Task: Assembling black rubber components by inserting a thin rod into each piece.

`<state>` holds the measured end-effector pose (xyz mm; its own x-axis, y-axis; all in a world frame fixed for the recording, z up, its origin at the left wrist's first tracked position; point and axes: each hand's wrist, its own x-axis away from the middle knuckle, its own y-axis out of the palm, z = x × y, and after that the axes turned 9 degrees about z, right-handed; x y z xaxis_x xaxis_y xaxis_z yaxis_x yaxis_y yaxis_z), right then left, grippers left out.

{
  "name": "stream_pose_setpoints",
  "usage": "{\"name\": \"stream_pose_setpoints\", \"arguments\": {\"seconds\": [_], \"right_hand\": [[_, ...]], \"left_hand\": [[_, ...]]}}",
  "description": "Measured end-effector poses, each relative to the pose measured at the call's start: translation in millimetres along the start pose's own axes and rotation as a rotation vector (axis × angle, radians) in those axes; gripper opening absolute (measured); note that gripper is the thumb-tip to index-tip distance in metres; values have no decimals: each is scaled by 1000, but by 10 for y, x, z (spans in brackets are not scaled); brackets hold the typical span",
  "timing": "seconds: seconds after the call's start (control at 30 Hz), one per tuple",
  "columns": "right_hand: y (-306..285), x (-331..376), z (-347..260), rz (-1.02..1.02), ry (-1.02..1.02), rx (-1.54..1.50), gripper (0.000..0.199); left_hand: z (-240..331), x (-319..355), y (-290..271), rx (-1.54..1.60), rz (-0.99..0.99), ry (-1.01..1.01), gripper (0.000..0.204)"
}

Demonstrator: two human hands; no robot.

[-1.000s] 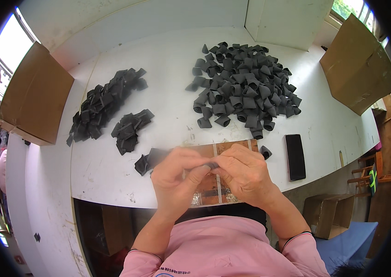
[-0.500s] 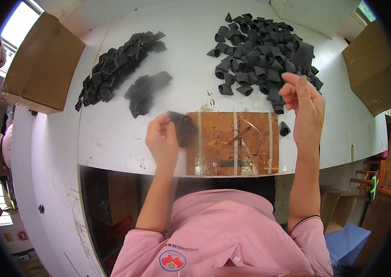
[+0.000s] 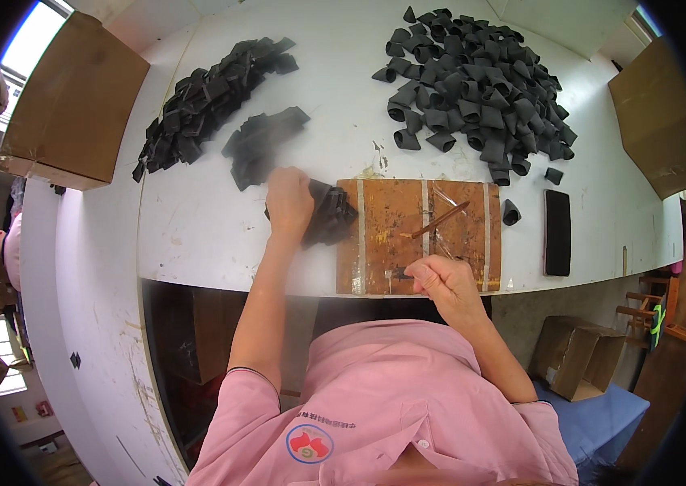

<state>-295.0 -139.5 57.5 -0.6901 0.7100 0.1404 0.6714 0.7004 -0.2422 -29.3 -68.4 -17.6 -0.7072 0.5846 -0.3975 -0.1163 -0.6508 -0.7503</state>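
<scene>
My left hand (image 3: 289,202) is curled over the near pile of flat black pieces (image 3: 328,215), left of a brown wooden board (image 3: 375,235). Its fingertips are hidden, so I cannot make out what they grip. Over the board's near edge, my right hand (image 3: 446,285) is closed in a pinch beside a dark strip (image 3: 398,274); anything in it is too small to name. A thin brown stick (image 3: 442,220) lies slantwise on the board. At the far right spreads a heap of rolled black tube-like pieces (image 3: 472,89). One such piece (image 3: 511,212) sits beside the board.
Two more groups of flat black pieces, a long heap (image 3: 205,101) and a smaller pile (image 3: 262,146), lie at the left. A dark phone (image 3: 556,233) rests right of the board. Cardboard boxes stand at the left (image 3: 76,97) and right (image 3: 658,113). An open carton (image 3: 577,356) is below the table.
My right hand has come down from the far-right heap to the board's near edge, closing. A black piece seen above that heap has left its place. My left hand has moved slightly farther over the flat pieces.
</scene>
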Motion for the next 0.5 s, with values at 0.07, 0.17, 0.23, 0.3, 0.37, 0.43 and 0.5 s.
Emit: {"name": "stream_pose_setpoints", "arguments": {"seconds": [0.07, 0.17, 0.23, 0.3, 0.37, 0.43, 0.5], "right_hand": [[54, -14, -75, -11, -13, 38, 21], [157, -33, -129, 31, -236, 142, 21], [241, -63, -237, 73, -262, 161, 27], [353, -112, -340, 156, -291, 152, 32], [427, -145, -382, 231, -319, 145, 38], [474, -172, -344, 206, -371, 226, 44], [492, -144, -310, 245, -465, 219, 42]], "left_hand": [[92, -33, -35, -32, 256, 167, 7], [412, 49, -350, 419, 266, -166, 7], [571, 175, -535, 779, 155, -365, 7], [772, 310, -635, 1223, -48, -656, 7], [931, 477, -655, 1317, -185, -786, 8], [1027, 616, -632, 1459, -209, -861, 9], [1148, 705, -596, 1480, -119, -823, 11]]}}
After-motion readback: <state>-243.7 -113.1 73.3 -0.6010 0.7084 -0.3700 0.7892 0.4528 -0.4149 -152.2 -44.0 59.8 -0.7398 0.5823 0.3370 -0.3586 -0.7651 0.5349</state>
